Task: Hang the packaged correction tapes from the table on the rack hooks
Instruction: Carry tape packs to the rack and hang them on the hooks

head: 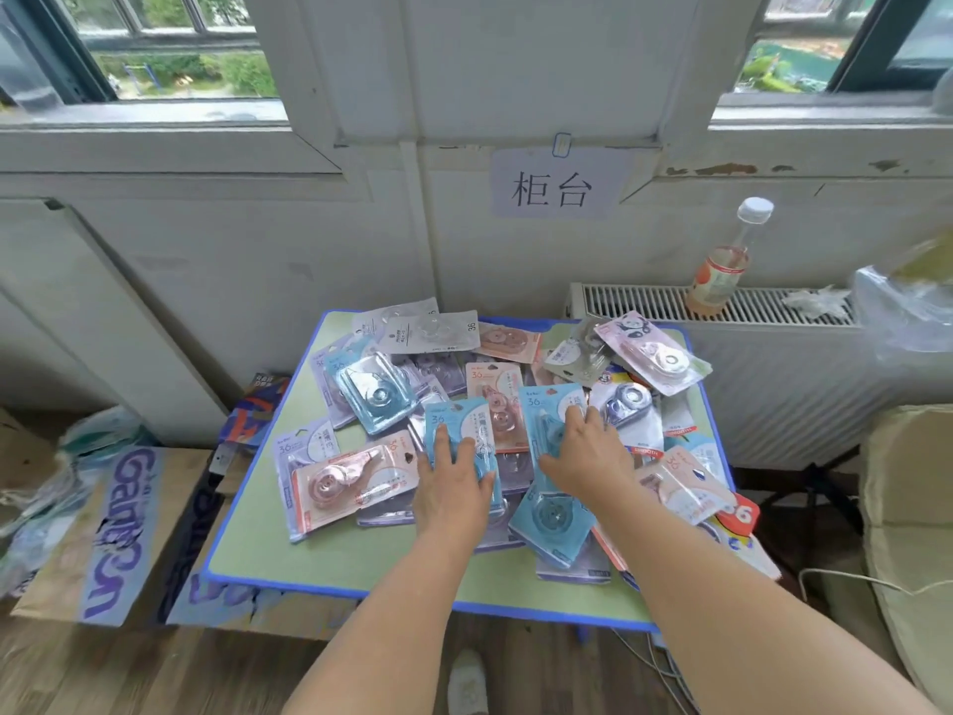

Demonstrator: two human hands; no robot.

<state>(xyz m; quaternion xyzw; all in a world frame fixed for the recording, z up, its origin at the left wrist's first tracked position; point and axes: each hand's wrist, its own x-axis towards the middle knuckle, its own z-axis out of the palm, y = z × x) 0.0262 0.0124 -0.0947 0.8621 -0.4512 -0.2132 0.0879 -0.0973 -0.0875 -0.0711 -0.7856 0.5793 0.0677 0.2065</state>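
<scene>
A small green table with a blue rim (330, 559) carries a heap of several packaged correction tapes in blue, pink, purple and grey. My left hand (451, 482) lies flat, fingers straight, on a blue pack (464, 423) near the middle. My right hand (588, 456) rests with spread fingers on another blue pack (544, 405) just to the right. A pink pack (350, 482) lies at the left front, a panda-print pack (650, 353) at the back right. No rack or hooks are in view.
A radiator (722, 307) behind the table holds a drink bottle (722, 265) and a plastic bag (902, 312). Cardboard with purple lettering (124, 528) lies on the floor at left. A pale sack (907, 508) stands at right. Cables (851, 577) run under the table's right corner.
</scene>
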